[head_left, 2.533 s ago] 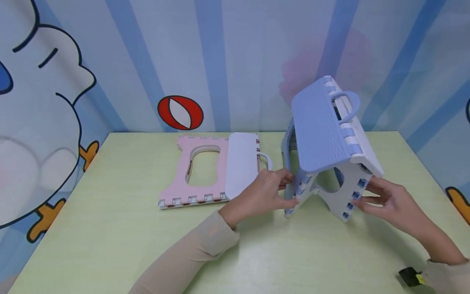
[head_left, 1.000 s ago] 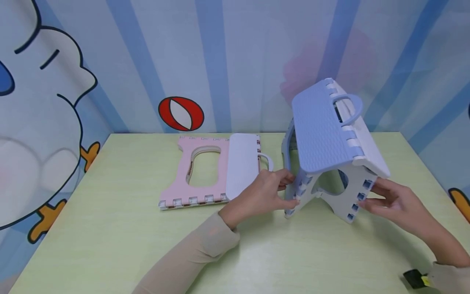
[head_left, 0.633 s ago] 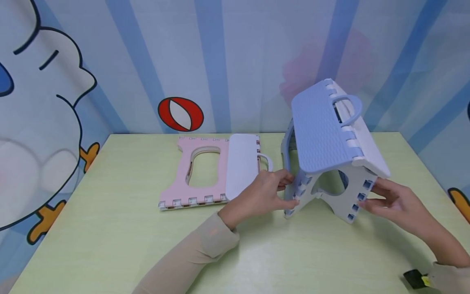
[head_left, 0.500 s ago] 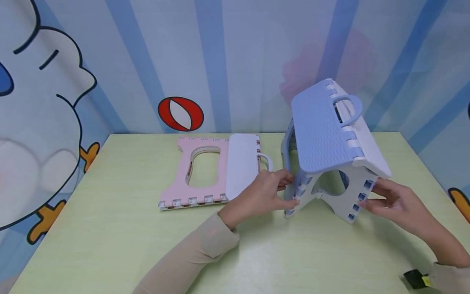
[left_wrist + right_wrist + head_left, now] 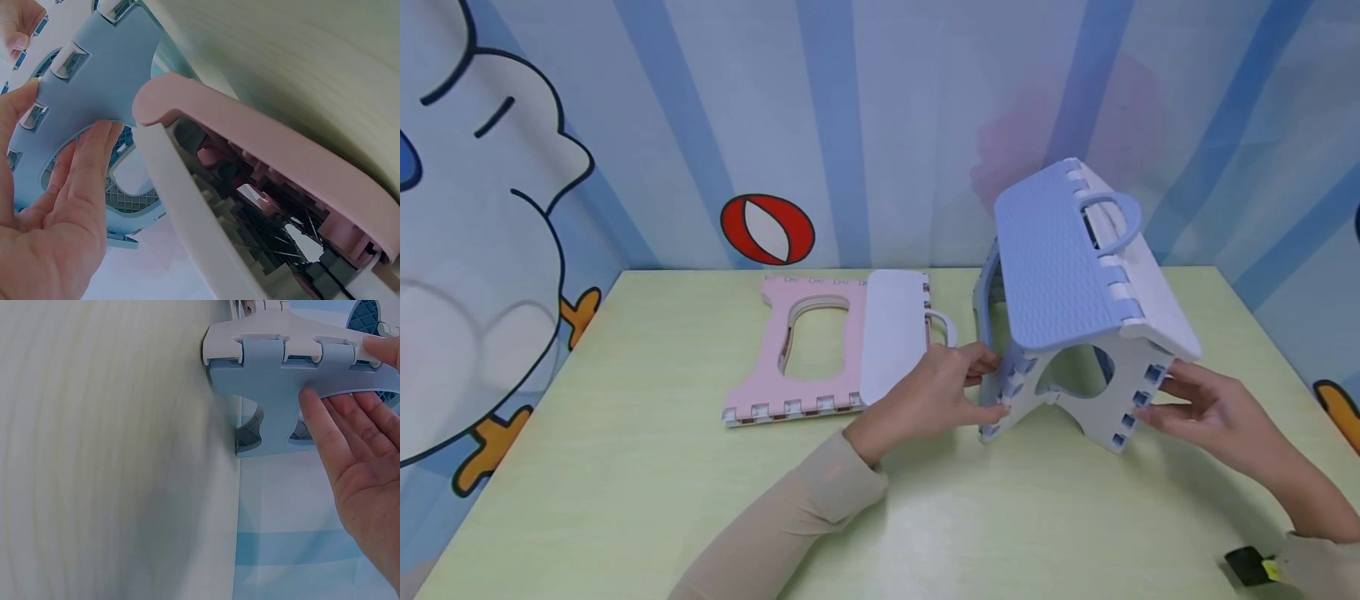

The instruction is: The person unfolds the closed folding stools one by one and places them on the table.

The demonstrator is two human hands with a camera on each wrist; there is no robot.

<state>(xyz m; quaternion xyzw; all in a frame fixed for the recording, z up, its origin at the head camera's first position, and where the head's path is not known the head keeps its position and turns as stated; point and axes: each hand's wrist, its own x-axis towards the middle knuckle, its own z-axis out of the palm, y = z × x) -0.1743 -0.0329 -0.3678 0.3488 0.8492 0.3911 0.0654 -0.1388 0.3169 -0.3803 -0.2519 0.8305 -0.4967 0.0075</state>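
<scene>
A blue-and-white folding step stool (image 5: 1060, 267) stands partly unfolded at the right of the head view, its seat peaked like a roof and a loop handle at the ridge. My left hand (image 5: 936, 392) grips the edge of its left leg panel. In the left wrist view, that hand's fingers (image 5: 90, 162) reach into the panel's opening, with the thumb on the hinge side. On the right leg panel, my right hand (image 5: 1213, 417) holds the outer edge; the right wrist view shows its fingers (image 5: 325, 428) against the blue face and the thumb on the white edge.
A folded pink-and-white stool (image 5: 816, 390) lies flat on the pale green table (image 5: 647, 483), just beyond my left forearm. A patterned backdrop (image 5: 895, 125) rises behind the table's far edge. Beside my right sleeve is a small black object (image 5: 1247, 567) with a yellow part.
My right hand has moved slightly right with the right leg panel, and the seat's white half has spread a little outward. In the last half second hardly anything differs; my left hand stays put.
</scene>
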